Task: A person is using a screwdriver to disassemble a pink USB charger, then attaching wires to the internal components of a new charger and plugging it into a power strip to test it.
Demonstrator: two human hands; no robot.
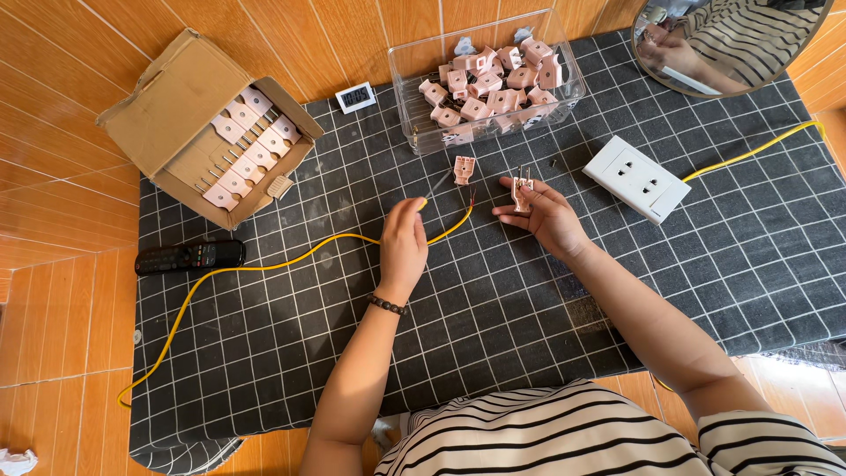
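My left hand [404, 240] grips a thin screwdriver [435, 187] whose metal shaft points up and right, and it rests over a yellow cable [264, 265] with bare wire ends near the hand. My right hand [544, 211] holds a small pink plug piece [522, 187] with two metal prongs standing up. Another pink plug half [463, 168] lies on the dark checked mat [493, 300] just above the two hands.
A clear plastic bin [487, 84] of several pink plug parts stands at the back. A cardboard box [210, 132] with more parts is at the left, a small digital timer [356, 97] beside it. A black remote [189, 256], white wall socket [636, 178] and round mirror [731, 40] are around.
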